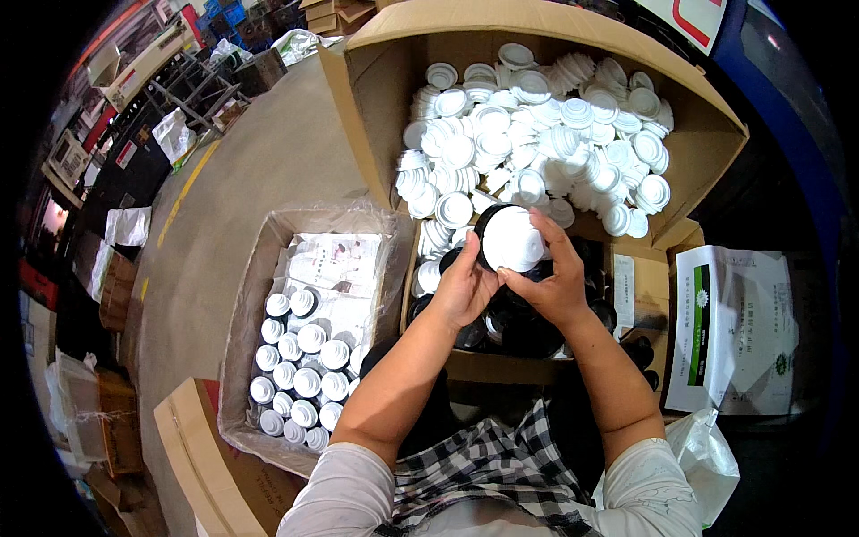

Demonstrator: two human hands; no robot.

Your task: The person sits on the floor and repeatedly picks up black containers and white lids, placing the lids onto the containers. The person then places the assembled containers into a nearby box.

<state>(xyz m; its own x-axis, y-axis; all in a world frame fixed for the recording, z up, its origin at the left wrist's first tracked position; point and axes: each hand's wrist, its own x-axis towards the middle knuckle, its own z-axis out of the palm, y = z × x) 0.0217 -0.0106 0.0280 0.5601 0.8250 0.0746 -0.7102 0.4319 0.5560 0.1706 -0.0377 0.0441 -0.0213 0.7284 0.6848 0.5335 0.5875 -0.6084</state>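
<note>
White lids (546,141) in cardboard box (371,116)

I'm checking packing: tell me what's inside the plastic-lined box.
White-topped pieces stand at the near end, a printed sheet beyond them. The left forearm hides part of the right side; anything under the sheet is covered.

We see dark print and a green band with a badge on the white packaging (743,331) at right, fine print on the paper sheet (333,268), lettering on the lower-left carton (208,456), and red marking on the white sign (687,18).
</note>
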